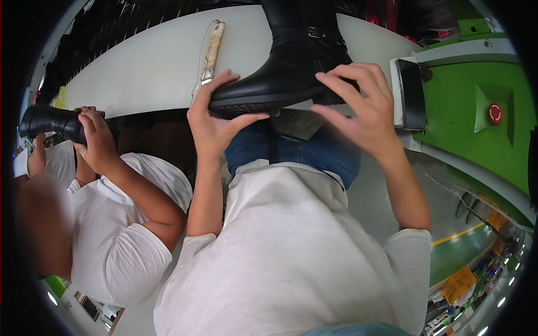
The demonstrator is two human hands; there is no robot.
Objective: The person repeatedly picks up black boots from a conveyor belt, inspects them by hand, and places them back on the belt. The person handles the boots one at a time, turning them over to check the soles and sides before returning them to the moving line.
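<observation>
A black ankle-strap boot [297, 67] with a small buckle lies across the front of the white table, its toe pointing left and its sole facing me. My left hand [216, 117] is closed around the toe, fingers over the upper and thumb under the sole. Near the heel, my right hand [367, 109] has its fingers spread, with nothing visible between them. Its fingertips are beside the boot; whether they touch it I cannot tell. Beyond my left hand lies a thin tool [213, 50] with a pale, wrapped handle, a fine wire or thread alongside.
To the right stands a green machine [459, 89] with a red push button [495, 113]. A dark phone-like device [412, 94] is at its near-left edge. On my left, a co-worker in a white shirt [120, 252] holds another black boot [56, 123]. The white table [145, 67] curves across the front.
</observation>
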